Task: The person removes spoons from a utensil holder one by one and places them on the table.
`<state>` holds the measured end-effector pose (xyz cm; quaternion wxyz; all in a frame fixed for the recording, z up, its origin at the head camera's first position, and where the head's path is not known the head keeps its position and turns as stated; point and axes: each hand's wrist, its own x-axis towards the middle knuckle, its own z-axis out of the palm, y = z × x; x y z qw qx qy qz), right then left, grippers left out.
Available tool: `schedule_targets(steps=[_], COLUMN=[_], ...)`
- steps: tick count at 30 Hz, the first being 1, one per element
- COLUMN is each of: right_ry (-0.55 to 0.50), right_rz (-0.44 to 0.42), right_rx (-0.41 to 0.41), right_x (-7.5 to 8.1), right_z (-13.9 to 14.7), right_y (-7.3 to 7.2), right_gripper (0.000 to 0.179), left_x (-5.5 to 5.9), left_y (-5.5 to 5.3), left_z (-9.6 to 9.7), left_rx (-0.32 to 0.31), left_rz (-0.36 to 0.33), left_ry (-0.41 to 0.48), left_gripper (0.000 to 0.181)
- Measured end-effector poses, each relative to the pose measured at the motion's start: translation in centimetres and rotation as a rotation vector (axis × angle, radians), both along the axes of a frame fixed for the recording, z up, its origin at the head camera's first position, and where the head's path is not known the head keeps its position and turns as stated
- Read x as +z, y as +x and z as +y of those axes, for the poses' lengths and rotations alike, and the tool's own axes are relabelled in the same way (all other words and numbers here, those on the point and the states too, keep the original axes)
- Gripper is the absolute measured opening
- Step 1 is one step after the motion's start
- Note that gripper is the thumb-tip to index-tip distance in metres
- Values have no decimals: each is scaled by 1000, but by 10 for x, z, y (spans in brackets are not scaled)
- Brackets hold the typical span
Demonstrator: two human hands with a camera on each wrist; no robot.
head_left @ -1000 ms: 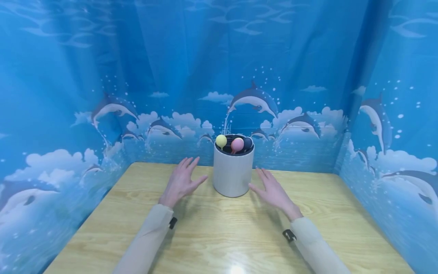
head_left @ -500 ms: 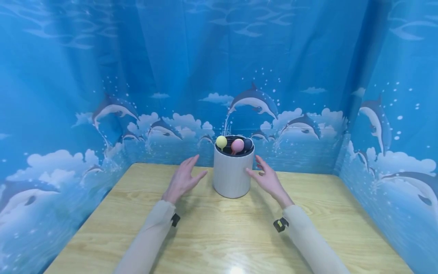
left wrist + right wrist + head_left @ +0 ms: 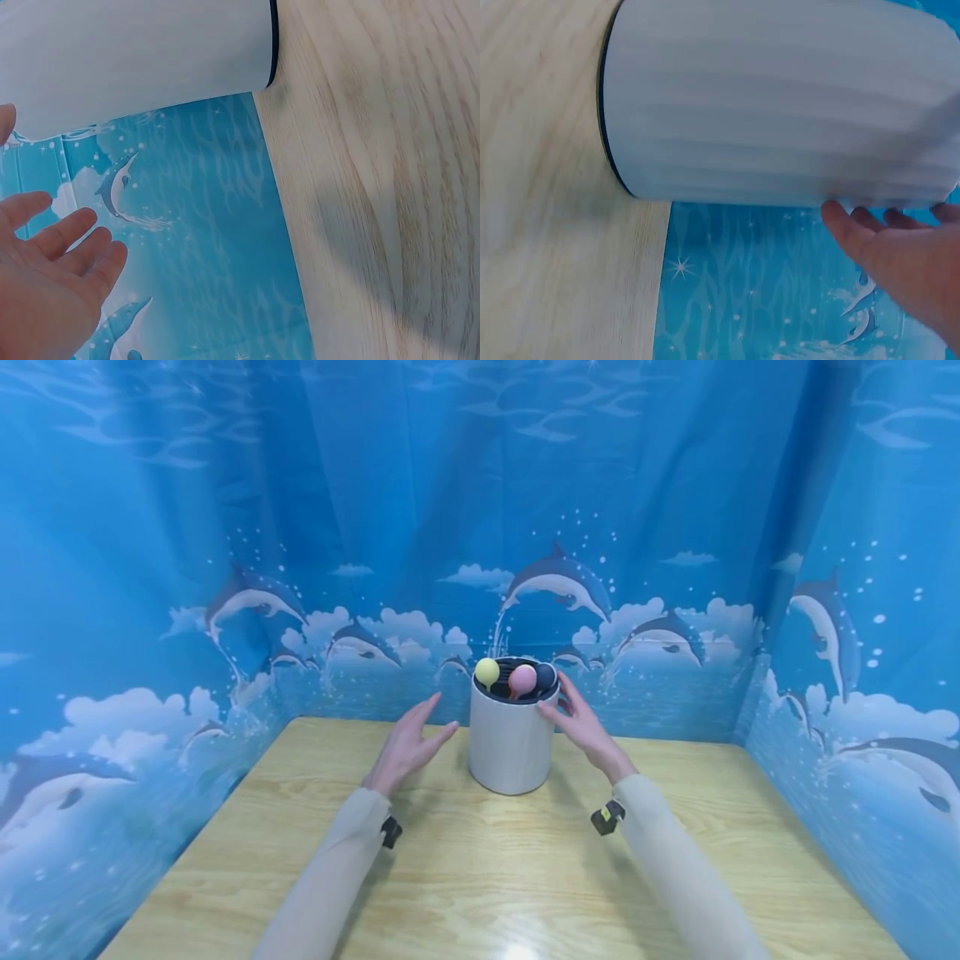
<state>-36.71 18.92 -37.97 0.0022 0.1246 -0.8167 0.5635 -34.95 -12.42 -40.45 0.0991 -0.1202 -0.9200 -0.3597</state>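
A white cylindrical holder (image 3: 510, 750) with a dark slotted inside stands upright at the back of the table. Out of its top stick three round-headed things on thin stems, one yellow (image 3: 487, 672), one pink (image 3: 522, 680) and one dark blue (image 3: 546, 677). My right hand (image 3: 583, 727) is at the holder's upper right side, thumb toward its front and fingertips right at the wall below the rim. To the left of the holder, my left hand (image 3: 408, 745) hovers apart from it, fingers extended and thumb spread, holding nothing. The left wrist view shows that palm (image 3: 45, 300) facing the holder.
The holder stands on a light wooden table (image 3: 480, 877). Blue curtains (image 3: 420, 485) printed with dolphins and clouds hang behind the table and along both sides, close to its edges.
My right hand has risen from beside the holder's lower wall to near its rim, moving inward. My left hand has shifted slightly up and right. The holder has stayed in place.
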Motion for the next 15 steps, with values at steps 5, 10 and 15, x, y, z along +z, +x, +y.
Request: schedule_targets(steps=[5, 10, 15], right_ry=[-40, -128, -224], right_rz=[-21, -63, -104], right_rx=[34, 55, 103], right_x=[-1, -3, -4], right_z=[5, 5, 3], right_y=[-9, -16, -20], right_gripper=[84, 84, 82], left_x=[-1, 0, 4], left_y=[-5, -8, -9], left_z=[-1, 1, 2], left_rx=[-12, -9, 19], left_rz=[-10, -29, -62], left_ry=[34, 60, 110], left_gripper=[78, 77, 74])
